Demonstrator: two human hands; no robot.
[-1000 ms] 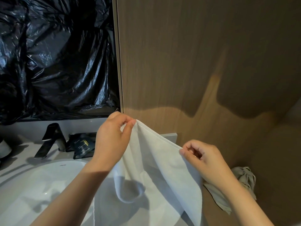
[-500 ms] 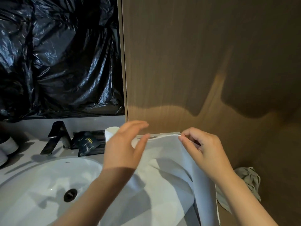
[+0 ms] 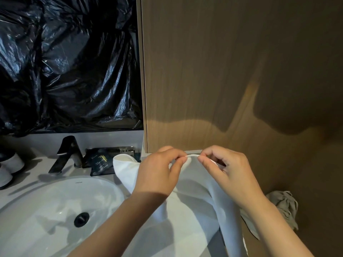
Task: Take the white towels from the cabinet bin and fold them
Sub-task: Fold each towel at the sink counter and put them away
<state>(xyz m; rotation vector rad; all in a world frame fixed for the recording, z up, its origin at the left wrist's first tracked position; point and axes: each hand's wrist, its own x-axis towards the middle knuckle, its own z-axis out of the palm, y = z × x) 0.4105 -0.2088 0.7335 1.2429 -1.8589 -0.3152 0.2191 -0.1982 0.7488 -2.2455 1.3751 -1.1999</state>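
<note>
1. A wooden cabinet panel point(image 3: 232, 71) fills the frame from 12 to 4 o'clock. Broad shadows darken its right side, and its top and right edges are cut off.
2. Crumpled black plastic sheeting point(image 3: 70, 62) covers the area from 9 to 11 o'clock. What lies behind it cannot be seen.
3. A white sink basin point(image 3: 42, 206) sits at 7 to 8 o'clock. The bottom edge of the frame and the left forearm cut off its near rim.
4. The white towel point(image 3: 194, 204) hangs at 6 o'clock, above the counter between the basin and the panel. A short stretch of its top edge is held up. One corner flops out at 9 o'clock of the left hand, and the lower part runs out of frame, so how it is folded is unclear.
5. The left hand point(image 3: 159, 173) pinches the towel's top edge between thumb and forefinger.
6. The right hand point(image 3: 228, 171), just beside it at 3 o'clock, pinches the same edge, with its other fingers curled in.
7. A grey cloth point(image 3: 284, 203) at 4 o'clock is partly hidden by the right forearm.
8. A dark faucet point(image 3: 68, 153) stands at 9 o'clock behind the basin.
9. Black packets point(image 3: 104, 160) lie beside the faucet. Their print is too small to read, and the towel hides part of them.
10. White cups point(image 3: 13, 164) at the left edge are cropped.
11. A dark drain point(image 3: 81, 218) sits in the basin.
</note>
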